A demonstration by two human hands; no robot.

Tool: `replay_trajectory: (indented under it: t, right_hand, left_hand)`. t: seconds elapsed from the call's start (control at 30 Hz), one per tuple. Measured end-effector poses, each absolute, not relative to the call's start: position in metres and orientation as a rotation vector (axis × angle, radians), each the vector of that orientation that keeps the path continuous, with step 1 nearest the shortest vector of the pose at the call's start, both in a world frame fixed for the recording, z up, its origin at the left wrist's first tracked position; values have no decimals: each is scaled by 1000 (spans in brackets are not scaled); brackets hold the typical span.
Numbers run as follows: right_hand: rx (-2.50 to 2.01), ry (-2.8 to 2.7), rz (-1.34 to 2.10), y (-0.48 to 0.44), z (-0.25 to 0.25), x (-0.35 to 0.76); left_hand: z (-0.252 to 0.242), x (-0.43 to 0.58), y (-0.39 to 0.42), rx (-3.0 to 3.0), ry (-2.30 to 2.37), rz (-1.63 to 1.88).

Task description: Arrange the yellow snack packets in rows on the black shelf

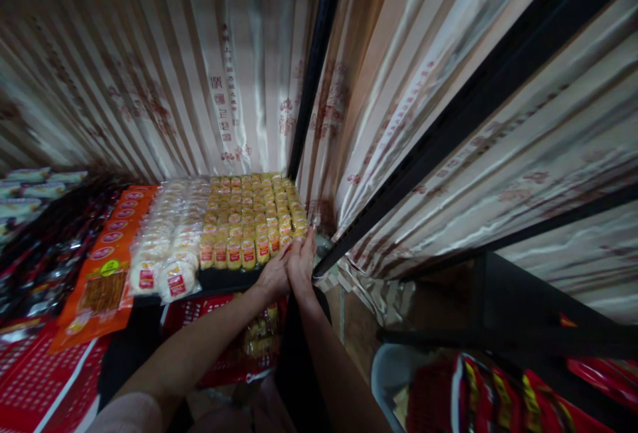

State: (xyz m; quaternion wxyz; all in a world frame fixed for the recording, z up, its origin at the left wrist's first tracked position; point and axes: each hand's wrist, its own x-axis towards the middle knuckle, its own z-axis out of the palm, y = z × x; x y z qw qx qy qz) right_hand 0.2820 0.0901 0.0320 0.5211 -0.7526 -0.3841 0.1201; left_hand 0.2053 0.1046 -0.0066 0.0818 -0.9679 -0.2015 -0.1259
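Note:
Several rows of small yellow snack packs (244,214) with red labels stand packed together on a dark shelf. My right hand (302,265) lies flat along the right end of these rows, its fingers stretched out and pointing away from me. Close against it is my left hand (275,275), at the front right corner of the packs, with its fingers extended and their tips partly hidden by the right hand. I see nothing lifted in either hand. Left of the yellow packs lie clear-wrapped white round cakes (177,279).
An orange packet (115,234) and dark glossy packets (64,240) fill the shelf's left. Red baskets (44,380) sit lower. Black metal posts (428,147) and hanging printed curtains (249,54) enclose the corner. At lower right is a pale tub (386,370) near red packets (503,400).

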Motion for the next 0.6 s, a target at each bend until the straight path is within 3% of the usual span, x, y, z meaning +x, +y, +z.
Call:
replay_trajectory:
  t: [0.6]
  right_hand:
    - [-1669, -891, 505, 136, 13, 311]
  left_hand:
    - [-11, 195, 106, -2857, -592, -657]
